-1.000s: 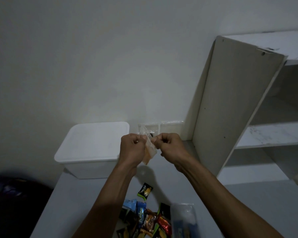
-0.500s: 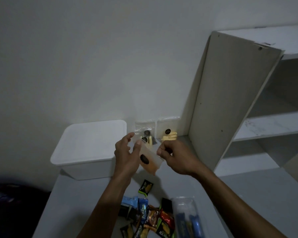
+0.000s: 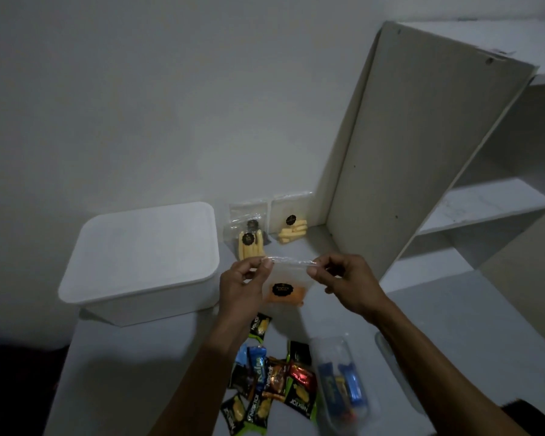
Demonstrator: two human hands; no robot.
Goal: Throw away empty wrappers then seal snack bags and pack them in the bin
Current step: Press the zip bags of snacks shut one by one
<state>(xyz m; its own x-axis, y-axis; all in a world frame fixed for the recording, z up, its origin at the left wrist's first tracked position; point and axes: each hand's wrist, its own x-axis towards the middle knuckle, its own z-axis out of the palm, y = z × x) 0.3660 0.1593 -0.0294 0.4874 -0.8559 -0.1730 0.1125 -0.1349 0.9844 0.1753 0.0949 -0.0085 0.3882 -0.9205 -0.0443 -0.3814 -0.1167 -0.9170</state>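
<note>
1. Turned since half a second ago: clear snack bag (image 3: 285, 286) now hanging flat and square-on, top edge stretched level, where it sat slanted before; both hands spread a little further apart.
2. Left hand (image 3: 244, 286) pinching the bag's top left corner between thumb and fingers; right hand (image 3: 343, 278) pinching the top right corner the same way. Orange snacks and a black sticker sagging at the bottom, between and below the hands.
3. Probably lined up for pressing the strip closed; sealed or not, cannot tell.
4. Nearer than the hands, low on the table (image 3: 132, 372): heap of small wrapped snacks (image 3: 274, 382), with a clear tub (image 3: 340, 388) of blue packets just right of it.
5. Left of the left hand: white bin (image 3: 145, 256), lid on, so not yet ready for packing.
6. Beyond the hands, against the wall: two more clear bags of yellow sticks (image 3: 252, 240), beside the shelf unit (image 3: 422, 146).
</note>
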